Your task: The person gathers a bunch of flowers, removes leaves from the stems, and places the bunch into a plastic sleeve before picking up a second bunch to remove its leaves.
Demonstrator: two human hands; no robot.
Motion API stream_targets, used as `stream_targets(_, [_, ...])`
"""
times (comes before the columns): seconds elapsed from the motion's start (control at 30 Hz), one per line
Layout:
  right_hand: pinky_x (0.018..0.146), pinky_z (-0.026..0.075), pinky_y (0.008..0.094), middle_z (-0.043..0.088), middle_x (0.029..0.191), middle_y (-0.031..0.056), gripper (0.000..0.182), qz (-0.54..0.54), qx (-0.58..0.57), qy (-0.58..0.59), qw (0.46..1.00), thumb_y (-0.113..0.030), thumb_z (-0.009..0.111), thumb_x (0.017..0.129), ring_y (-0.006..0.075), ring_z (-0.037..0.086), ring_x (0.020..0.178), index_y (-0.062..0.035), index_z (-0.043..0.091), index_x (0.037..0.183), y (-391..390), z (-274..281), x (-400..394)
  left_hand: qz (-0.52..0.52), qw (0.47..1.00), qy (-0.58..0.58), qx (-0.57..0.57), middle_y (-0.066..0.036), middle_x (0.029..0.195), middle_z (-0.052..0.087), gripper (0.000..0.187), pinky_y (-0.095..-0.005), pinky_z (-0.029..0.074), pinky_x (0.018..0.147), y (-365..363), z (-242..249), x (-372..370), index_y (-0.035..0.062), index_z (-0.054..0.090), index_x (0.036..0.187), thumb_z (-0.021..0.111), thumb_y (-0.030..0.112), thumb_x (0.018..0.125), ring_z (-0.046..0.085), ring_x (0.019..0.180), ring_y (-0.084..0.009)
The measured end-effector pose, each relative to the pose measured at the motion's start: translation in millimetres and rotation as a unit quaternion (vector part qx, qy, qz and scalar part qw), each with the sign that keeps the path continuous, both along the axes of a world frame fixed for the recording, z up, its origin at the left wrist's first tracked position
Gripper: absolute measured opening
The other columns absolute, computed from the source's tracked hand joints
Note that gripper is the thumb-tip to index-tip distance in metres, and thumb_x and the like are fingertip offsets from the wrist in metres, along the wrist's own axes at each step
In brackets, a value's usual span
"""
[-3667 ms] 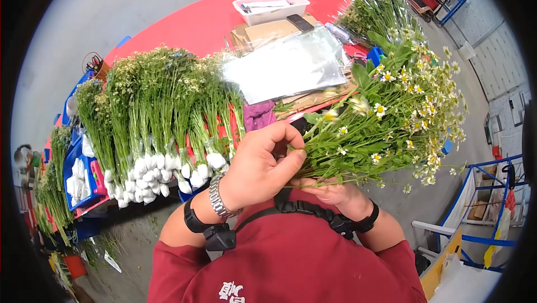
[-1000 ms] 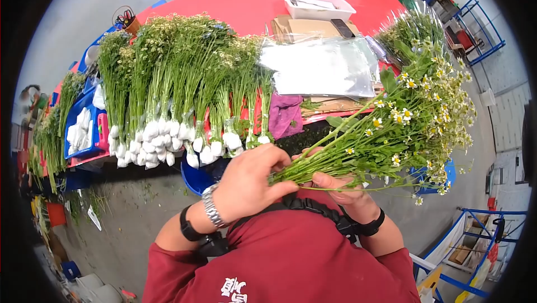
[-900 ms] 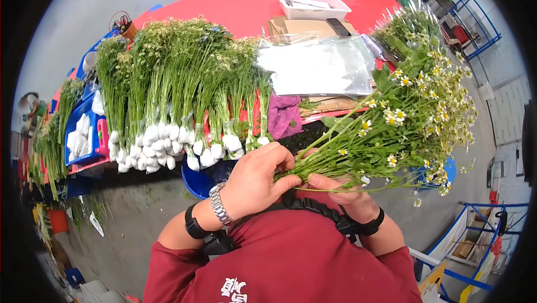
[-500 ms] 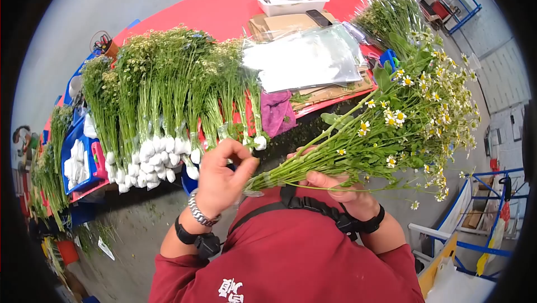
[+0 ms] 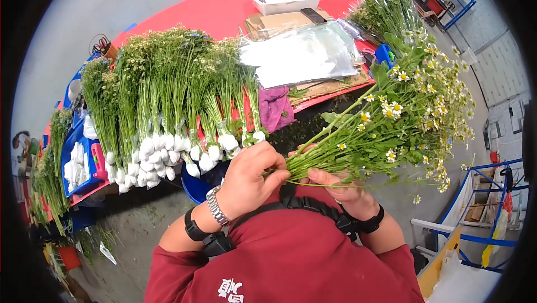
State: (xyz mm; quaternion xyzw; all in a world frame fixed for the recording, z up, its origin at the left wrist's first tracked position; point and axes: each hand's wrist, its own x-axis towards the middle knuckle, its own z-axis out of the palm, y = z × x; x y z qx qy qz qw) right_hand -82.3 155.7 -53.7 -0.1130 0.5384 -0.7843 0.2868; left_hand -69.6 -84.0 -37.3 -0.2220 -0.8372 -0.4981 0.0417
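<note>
A bunch of chamomile-like daisies (image 5: 386,129) with white petals and yellow centres lies across my front, blooms to the right and stems to the left. My right hand (image 5: 344,194) is closed around its stems from below, the thumb on top. My left hand (image 5: 254,177), with a metal watch on its wrist, pinches the stems at their lower part and covers the cut ends. Just beyond my left hand stand several bundles of small-flowered stems (image 5: 162,85), with white wrapped ends (image 5: 156,155) hanging over the table's edge.
On the red table (image 5: 196,9) are a white plastic tub (image 5: 285,5), a phone (image 5: 313,15), clear plastic sleeves (image 5: 305,57) on cardboard and a purple cloth (image 5: 276,108). A blue bucket (image 5: 202,186) sits below the edge. Blue-framed racks (image 5: 486,213) stand at right.
My left hand has moved right along the stems and closed on them; before, it was near the stem ends with its fingers curled. The right hand keeps its hold.
</note>
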Motion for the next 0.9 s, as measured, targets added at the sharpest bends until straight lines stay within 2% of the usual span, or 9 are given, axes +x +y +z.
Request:
stream_targets(0.1, [0.089, 0.055, 0.0318, 0.060, 0.137, 0.0111, 0.047, 0.010, 0.004, 0.008, 1.000, -0.017, 0.069, 0.097, 0.0181, 0.062, 0.113, -0.0061, 0.050, 0.140, 15.3, -1.2, 5.2, 0.013, 0.999, 0.037, -0.018, -0.007, 0.081, 0.059, 0.016, -0.0374, 0.047, 0.067, 14.7, 2.3, 11.1, 0.0053, 0.061, 0.085, 0.076, 0.005, 0.078, 0.060, 0.074, -0.0269])
stream_targets(0.17, [0.090, 0.055, 0.0321, 0.059, 0.138, 0.0106, 0.047, 0.013, -0.002, -0.004, 1.000, -0.016, 0.068, 0.098, 0.0187, 0.062, 0.116, -0.0064, 0.050, 0.140, 29.8, -1.7, 8.4, 0.054, 0.994, -0.021, 0.096, -0.007, 0.080, 0.059, 0.013, -0.0332, 0.047, 0.064, 29.7, -0.3, 19.2, 0.0044, 0.060, 0.084, 0.072, 0.002, 0.080, 0.059, 0.070, -0.0229])
stream_targets(0.27, [0.092, 0.054, 0.0326, 0.058, 0.140, 0.0100, 0.046, 0.012, -0.010, -0.017, 1.000, -0.017, 0.069, 0.097, 0.0192, 0.062, 0.118, -0.0069, 0.051, 0.139, 56.5, -6.1, 14.3, 0.070, 0.992, -0.002, 0.104, -0.007, 0.080, 0.060, 0.011, -0.0303, 0.047, 0.062, 55.2, -1.7, 25.6, 0.0038, 0.061, 0.087, 0.069, 0.001, 0.081, 0.058, 0.068, -0.0200])
stream_targets(0.3, [0.092, 0.055, 0.0330, 0.059, 0.138, 0.0096, 0.046, 0.011, -0.014, -0.021, 1.000, -0.017, 0.070, 0.097, 0.0189, 0.062, 0.117, -0.0069, 0.052, 0.138, 65.2, -6.4, 16.0, 0.066, 0.995, -0.036, 0.067, -0.006, 0.083, 0.063, 0.013, -0.0292, 0.050, 0.069, 67.5, 6.5, 30.6, 0.0022, 0.062, 0.090, 0.069, -0.002, 0.081, 0.061, 0.073, -0.0166])
stream_targets(0.33, [0.092, 0.055, 0.0334, 0.060, 0.137, 0.0092, 0.045, 0.011, -0.019, -0.027, 0.999, -0.018, 0.070, 0.096, 0.0187, 0.062, 0.116, -0.0068, 0.053, 0.137, 73.5, -6.9, 17.7, 0.041, 0.999, -0.015, 0.032, -0.007, 0.083, 0.060, 0.022, -0.0342, 0.049, 0.065, 79.2, 7.7, 32.1, 0.0052, 0.063, 0.095, 0.076, 0.004, 0.078, 0.059, 0.070, -0.0221])
stream_targets(0.53, [0.083, 0.056, 0.0303, 0.067, 0.125, 0.0059, 0.040, -0.007, -0.005, 0.023, 1.000, -0.015, 0.072, 0.096, 0.0139, 0.065, 0.104, -0.0058, 0.057, 0.132, 123.1, -7.2, 32.5, 0.027, 0.999, 0.002, -0.021, -0.007, 0.083, 0.058, 0.019, -0.0345, 0.049, 0.065, 136.8, 5.0, 43.2, 0.0043, 0.063, 0.091, 0.078, 0.005, 0.079, 0.060, 0.072, -0.0220])
stream_targets(0.63, [0.083, 0.056, 0.0298, 0.067, 0.124, 0.0054, 0.041, -0.009, -0.024, -0.006, 1.000, -0.016, 0.072, 0.096, 0.0138, 0.065, 0.103, -0.0055, 0.057, 0.133, 145.3, -15.2, 43.2, 0.062, 0.990, -0.115, 0.050, -0.007, 0.083, 0.059, 0.011, -0.0299, 0.049, 0.066, 155.8, 10.5, 56.2, 0.0021, 0.062, 0.087, 0.073, 0.002, 0.084, 0.060, 0.071, -0.0182])
stream_targets(0.8, [0.083, 0.056, 0.0296, 0.068, 0.126, 0.0058, 0.042, -0.010, -0.044, -0.014, 0.999, -0.016, 0.071, 0.097, 0.0138, 0.065, 0.104, -0.0058, 0.057, 0.134, 178.9, -9.1, 59.0, 0.181, 0.962, -0.139, 0.147, 0.001, 0.087, 0.062, 0.008, -0.0226, 0.047, 0.072, 161.2, -3.3, 80.0, 0.0008, 0.059, 0.095, 0.066, -0.002, 0.091, 0.056, 0.080, -0.0075])
stream_targets(0.9, [0.085, 0.056, 0.0308, 0.066, 0.128, 0.0080, 0.044, -0.010, -0.060, -0.021, 0.998, -0.015, 0.070, 0.096, 0.0159, 0.065, 0.107, -0.0058, 0.055, 0.136, 194.8, -17.2, 68.0, 0.236, 0.967, -0.052, -0.075, -0.007, 0.099, 0.069, 0.028, -0.0315, 0.051, 0.086, 166.9, 10.2, 88.8, 0.0004, 0.062, 0.113, 0.065, -0.002, 0.085, 0.064, 0.090, -0.0174])
